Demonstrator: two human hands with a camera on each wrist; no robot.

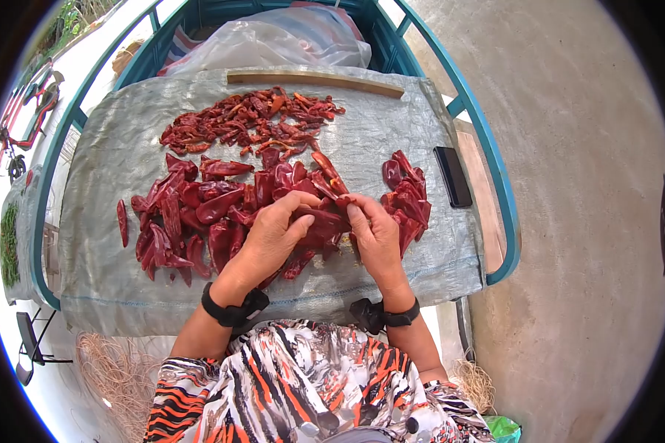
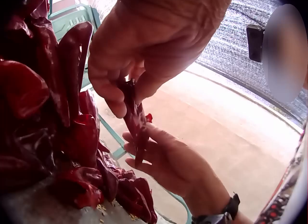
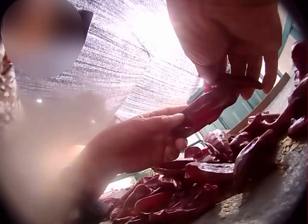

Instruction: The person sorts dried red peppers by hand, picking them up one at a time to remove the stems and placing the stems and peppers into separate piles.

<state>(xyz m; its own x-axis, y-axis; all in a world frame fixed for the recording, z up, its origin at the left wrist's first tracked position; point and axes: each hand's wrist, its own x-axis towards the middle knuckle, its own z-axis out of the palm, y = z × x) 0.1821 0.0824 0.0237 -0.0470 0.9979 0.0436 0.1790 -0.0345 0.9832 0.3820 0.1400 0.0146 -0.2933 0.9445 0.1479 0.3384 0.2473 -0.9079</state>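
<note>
A dark red dried chili pepper (image 1: pixel 324 227) is stretched between the two hands, over the near side of a pile of peppers. My left hand (image 1: pixel 270 235) grips one end, thumb against fingers; in the left wrist view that hand (image 2: pixel 159 36) has the pepper (image 2: pixel 137 123) between fingertips and thumb. At the other end my right hand (image 1: pixel 377 238) pinches the tip with its thumb and fingers. Whole wrinkled peppers (image 1: pixel 218 205) lie heaped around and left of the hands. A smaller cluster of peppers (image 1: pixel 406 196) sits just beyond the right hand.
Farther back lies a heap of split, shrivelled pepper pieces (image 1: pixel 251 118). A wooden strip (image 1: pixel 314 81) crosses the far edge of the grey woven sheet (image 1: pixel 103 244). A phone (image 1: pixel 453 177) lies at the right, beside the teal metal rail (image 1: pixel 495 177). Pale seeds (image 3: pixel 231 204) dot the sheet.
</note>
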